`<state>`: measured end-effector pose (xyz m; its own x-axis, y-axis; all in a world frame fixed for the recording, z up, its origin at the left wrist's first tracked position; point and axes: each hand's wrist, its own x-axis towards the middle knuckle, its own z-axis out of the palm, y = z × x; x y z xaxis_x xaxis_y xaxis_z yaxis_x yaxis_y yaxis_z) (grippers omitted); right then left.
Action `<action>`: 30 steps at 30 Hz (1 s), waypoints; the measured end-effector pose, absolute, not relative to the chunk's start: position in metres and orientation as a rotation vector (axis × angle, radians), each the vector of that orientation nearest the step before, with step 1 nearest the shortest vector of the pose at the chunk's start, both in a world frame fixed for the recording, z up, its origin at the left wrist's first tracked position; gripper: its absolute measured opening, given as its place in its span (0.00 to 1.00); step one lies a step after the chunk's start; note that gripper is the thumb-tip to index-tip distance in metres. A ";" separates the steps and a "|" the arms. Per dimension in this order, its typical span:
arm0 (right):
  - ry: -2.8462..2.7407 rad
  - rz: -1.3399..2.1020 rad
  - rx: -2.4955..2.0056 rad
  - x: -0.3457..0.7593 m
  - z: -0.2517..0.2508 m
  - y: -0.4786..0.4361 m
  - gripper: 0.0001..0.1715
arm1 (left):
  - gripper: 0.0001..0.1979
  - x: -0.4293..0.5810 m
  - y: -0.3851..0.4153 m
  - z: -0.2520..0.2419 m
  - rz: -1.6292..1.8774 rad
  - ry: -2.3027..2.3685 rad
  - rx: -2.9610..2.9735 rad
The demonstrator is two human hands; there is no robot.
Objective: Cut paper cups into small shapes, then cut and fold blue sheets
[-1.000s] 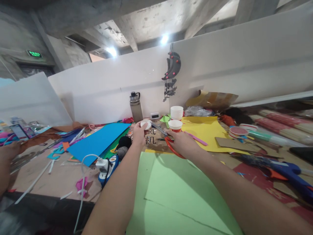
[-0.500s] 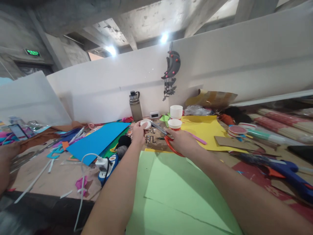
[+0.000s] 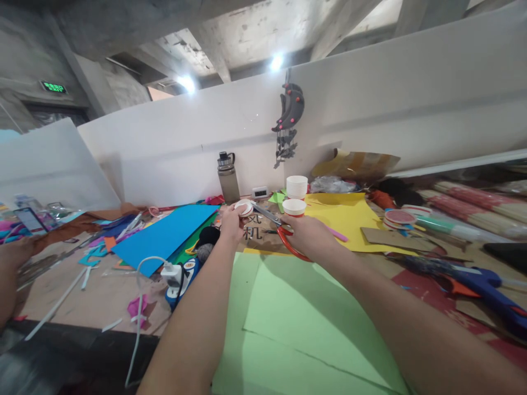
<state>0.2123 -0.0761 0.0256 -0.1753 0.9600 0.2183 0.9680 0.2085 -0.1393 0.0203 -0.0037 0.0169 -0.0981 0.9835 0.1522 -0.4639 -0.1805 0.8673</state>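
My left hand (image 3: 231, 224) is closed around a small white paper cup (image 3: 244, 208), held tilted over the far part of the table. My right hand (image 3: 307, 235) grips red-handled scissors (image 3: 281, 231), whose blades point left and reach the cup's rim. Both arms stretch forward over light green paper sheets (image 3: 288, 318). Another white cup with a red band (image 3: 293, 207) stands just behind my right hand.
A stack of white cups (image 3: 297, 187), a grey bottle (image 3: 228, 179) and a white partition stand at the back. Blue paper (image 3: 164, 236), yellow paper (image 3: 346, 216), a blue glue gun (image 3: 481, 285), a white charger and cable (image 3: 171, 272) and scraps cover the table. Another person's hand (image 3: 12, 263) is at left.
Almost nothing has changed; both hands shifted slightly, with the scissors still at the cup.
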 end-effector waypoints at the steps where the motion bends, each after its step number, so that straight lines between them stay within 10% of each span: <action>1: -2.232 -0.046 -1.824 0.212 0.026 -0.076 0.28 | 0.10 0.019 -0.004 0.017 1.559 0.784 0.922; 21: -1.871 0.446 -1.444 0.211 0.017 -0.072 0.19 | 0.14 0.009 0.003 0.011 1.616 0.836 0.910; 30: -1.080 1.093 -0.942 0.206 0.012 -0.062 0.40 | 0.11 0.046 -0.022 0.016 1.501 0.667 1.441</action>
